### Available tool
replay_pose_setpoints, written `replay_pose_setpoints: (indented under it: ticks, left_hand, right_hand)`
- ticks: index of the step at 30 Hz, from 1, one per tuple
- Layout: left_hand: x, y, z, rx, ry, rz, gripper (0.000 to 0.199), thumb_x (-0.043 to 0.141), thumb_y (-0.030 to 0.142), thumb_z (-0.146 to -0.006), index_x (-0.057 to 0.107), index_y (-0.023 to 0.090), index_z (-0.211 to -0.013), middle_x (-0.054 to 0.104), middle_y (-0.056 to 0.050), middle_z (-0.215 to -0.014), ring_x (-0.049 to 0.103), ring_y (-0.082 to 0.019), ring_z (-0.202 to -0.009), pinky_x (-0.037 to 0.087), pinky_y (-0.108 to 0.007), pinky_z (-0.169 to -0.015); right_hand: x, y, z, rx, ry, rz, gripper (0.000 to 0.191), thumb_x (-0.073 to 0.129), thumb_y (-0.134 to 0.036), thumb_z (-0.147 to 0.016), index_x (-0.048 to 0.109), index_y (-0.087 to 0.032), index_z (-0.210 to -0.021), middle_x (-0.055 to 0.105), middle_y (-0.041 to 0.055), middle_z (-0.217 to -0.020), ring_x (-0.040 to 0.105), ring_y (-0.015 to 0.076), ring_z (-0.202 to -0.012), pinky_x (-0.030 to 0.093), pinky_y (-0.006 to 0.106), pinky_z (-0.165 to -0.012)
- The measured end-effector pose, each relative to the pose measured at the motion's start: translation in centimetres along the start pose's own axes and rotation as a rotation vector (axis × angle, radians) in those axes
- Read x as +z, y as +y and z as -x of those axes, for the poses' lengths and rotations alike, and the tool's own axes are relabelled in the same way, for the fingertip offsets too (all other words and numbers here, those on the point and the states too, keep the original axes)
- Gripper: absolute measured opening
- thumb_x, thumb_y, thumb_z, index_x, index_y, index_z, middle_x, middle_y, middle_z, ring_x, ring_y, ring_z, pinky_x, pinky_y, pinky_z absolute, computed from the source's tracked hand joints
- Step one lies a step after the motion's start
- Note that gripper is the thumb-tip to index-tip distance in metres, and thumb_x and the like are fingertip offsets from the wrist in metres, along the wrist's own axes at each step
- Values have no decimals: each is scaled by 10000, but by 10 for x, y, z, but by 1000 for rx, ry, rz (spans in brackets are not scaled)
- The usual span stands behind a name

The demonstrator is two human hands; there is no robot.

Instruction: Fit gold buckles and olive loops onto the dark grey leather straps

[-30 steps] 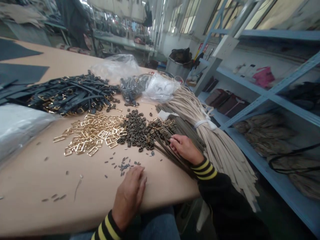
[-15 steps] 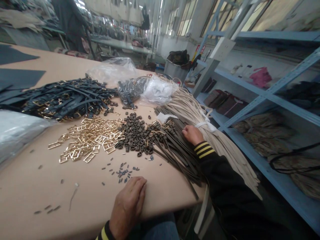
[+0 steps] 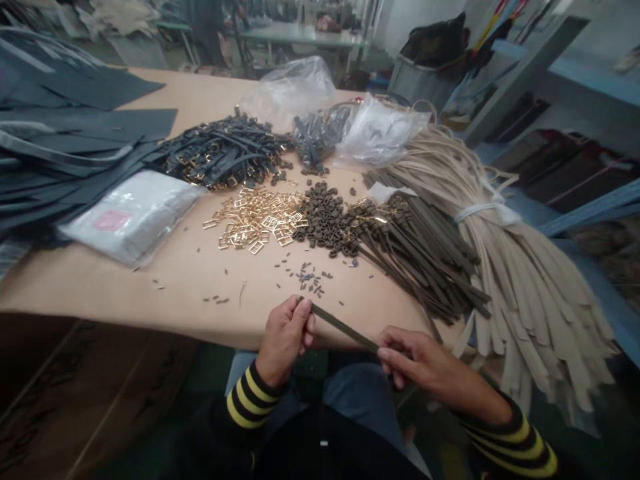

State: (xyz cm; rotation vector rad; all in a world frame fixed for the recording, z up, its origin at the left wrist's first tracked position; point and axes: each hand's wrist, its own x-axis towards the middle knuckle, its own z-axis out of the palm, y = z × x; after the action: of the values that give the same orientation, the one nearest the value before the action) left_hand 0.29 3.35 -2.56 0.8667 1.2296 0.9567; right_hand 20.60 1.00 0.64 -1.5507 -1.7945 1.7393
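A narrow dark olive strap is stretched between my two hands just over the table's front edge. My left hand pinches one end between thumb and fingers. My right hand is closed around the strap farther to the right. Beyond them lies a scatter of small dark pieces. Behind that are a heap of gold rectangular buckles and a pile of dark strap loops. A bundle of dark olive straps, some with gold buckles, lies to the right.
Tied beige strips hang over the table's right edge. A heap of dark buckled straps, clear plastic bags and a plastic-wrapped packet lie on the table. Dark sheets cover the far left. A blue shelf stands at the right.
My right hand has moved from the strap bundle toward my body, and a strap is now held between both hands. My left hand has left the tabletop. The view has turned downward and right.
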Motion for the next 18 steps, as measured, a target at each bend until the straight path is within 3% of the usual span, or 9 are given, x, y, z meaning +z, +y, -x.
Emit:
replay_pose_setpoints:
  ticks: [5, 8, 14, 16, 18]
  left_hand:
    - [-6, -24, 28, -140, -126, -28, 362, 456, 446, -764, 434, 144, -566, 423, 65, -403, 322, -27, -298, 222, -133, -292]
    - [-4, -33, 39, -163, -126, 19, 367, 470, 450, -754, 433, 142, -558, 422, 61, -398, 331, -32, -311, 235, -144, -310]
    - [-1, -34, 44, -214, -164, 250, 372, 470, 423, -749, 349, 162, -514, 370, 69, -384, 304, -34, -330, 222, -165, -349]
    - [-1, -35, 43, -207, -186, 219, 363, 426, 411, -773, 346, 166, -518, 383, 58, -396, 318, -45, -345, 245, -177, -368]
    - [-2, -37, 42, -137, -124, 57, 294, 416, 377, -785, 408, 161, -586, 426, 44, -452, 365, -67, -382, 293, -194, -389]
  right_hand:
    - [39, 15, -16, -37, -85, -328, 254, 477, -378, -789, 505, -133, -852, 557, 10, -680, 519, 81, -547, 417, 206, -527]
    - [57, 12, -25, -56, -83, -454, 243, 537, -368, -745, 516, -138, -820, 544, -9, -662, 518, 76, -549, 416, 194, -510]
    - [64, 7, -30, -109, -131, -580, 233, 586, -341, -717, 494, -134, -766, 548, -16, -648, 540, 77, -564, 424, 208, -543]
    - [64, 7, -30, -128, -144, -595, 240, 592, -347, -712, 503, -129, -759, 561, -8, -654, 543, 78, -569, 426, 214, -554]
    - [66, 7, -30, -113, -137, -602, 251, 598, -356, -703, 506, -129, -756, 567, -5, -655, 539, 76, -558, 423, 209, -538]
